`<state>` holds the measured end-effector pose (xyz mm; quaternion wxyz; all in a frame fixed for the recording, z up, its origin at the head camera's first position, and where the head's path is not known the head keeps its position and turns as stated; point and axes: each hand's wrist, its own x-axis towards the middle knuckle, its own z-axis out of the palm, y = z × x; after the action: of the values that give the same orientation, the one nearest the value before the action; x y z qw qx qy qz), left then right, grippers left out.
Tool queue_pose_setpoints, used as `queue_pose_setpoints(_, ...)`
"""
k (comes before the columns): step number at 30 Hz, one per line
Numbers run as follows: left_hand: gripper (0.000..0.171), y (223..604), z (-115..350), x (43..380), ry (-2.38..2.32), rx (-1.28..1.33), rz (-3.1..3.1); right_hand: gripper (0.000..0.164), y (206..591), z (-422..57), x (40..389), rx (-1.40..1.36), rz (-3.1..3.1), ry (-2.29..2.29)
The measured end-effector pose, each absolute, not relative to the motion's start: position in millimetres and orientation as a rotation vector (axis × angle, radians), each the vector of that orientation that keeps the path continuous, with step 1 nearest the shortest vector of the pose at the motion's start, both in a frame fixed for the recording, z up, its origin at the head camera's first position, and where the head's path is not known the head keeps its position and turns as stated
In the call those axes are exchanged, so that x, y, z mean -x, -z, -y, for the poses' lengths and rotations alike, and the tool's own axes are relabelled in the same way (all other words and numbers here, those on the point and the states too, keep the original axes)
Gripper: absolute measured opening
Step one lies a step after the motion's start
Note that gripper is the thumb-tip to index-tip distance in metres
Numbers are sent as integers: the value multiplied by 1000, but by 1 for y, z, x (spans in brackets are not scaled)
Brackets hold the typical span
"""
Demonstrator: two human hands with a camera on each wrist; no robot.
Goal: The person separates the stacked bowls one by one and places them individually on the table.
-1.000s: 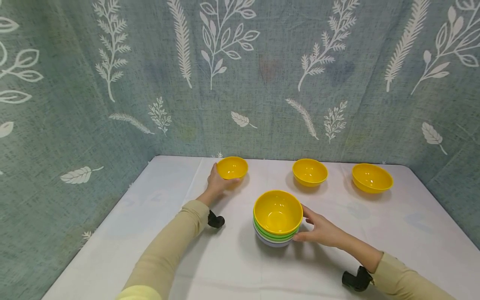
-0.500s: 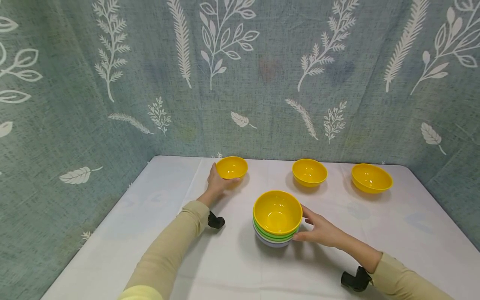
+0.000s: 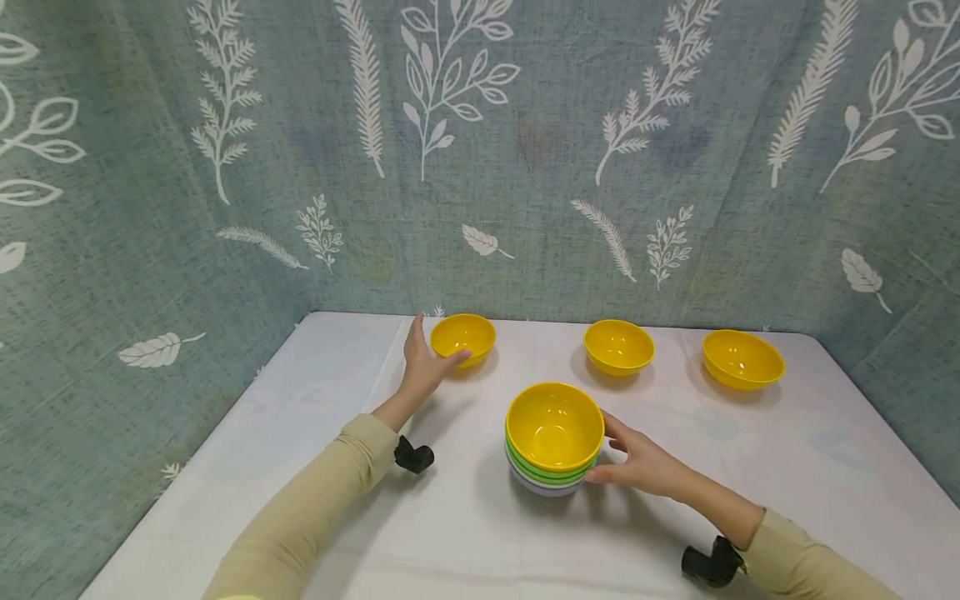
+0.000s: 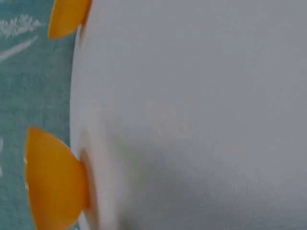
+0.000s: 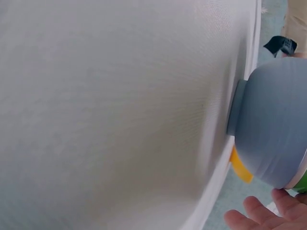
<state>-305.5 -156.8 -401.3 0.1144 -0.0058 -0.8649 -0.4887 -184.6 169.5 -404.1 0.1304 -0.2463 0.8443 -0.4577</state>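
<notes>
My left hand [image 3: 425, 360] is at the back left, fingers and thumb spread apart beside a small yellow bowl [image 3: 463, 337] that sits upright. In the left wrist view that yellow bowl [image 4: 53, 179] appears sideways at the lower left, and the hand is out of frame. A nested stack of bowls stands mid-table: a yellow bowl [image 3: 556, 427] on top, green ones [image 3: 551, 478] below, then a pale one and a lavender-blue bowl [image 5: 273, 120] at the bottom. My right hand [image 3: 643, 461] rests against the stack's right side, fingers extended; its fingertips [image 5: 279, 194] meet the rim area.
Two more yellow bowls stand along the back, one right of centre [image 3: 618, 347] and one at the far right [image 3: 742, 359]. A white cloth [image 3: 450, 533] covers the table. Behind it hangs a grey-green leaf-patterned curtain [image 3: 540, 208]. Black wrist cameras stick out below both sleeves.
My left hand has let go of the back-left yellow bowl and drawn back slightly to the left. The right hand and the stack stay where they were.
</notes>
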Motion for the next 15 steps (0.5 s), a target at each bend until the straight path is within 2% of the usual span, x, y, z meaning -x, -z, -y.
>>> queue_pose_setpoints(7,99,387,144,273,1401,294,2536,88,403,-169,184,712,-2451,1338)
queue_pose_setpoints(15,97,376,129,237,1559,469,2604,89,405,-169,184,707,-2456,1331)
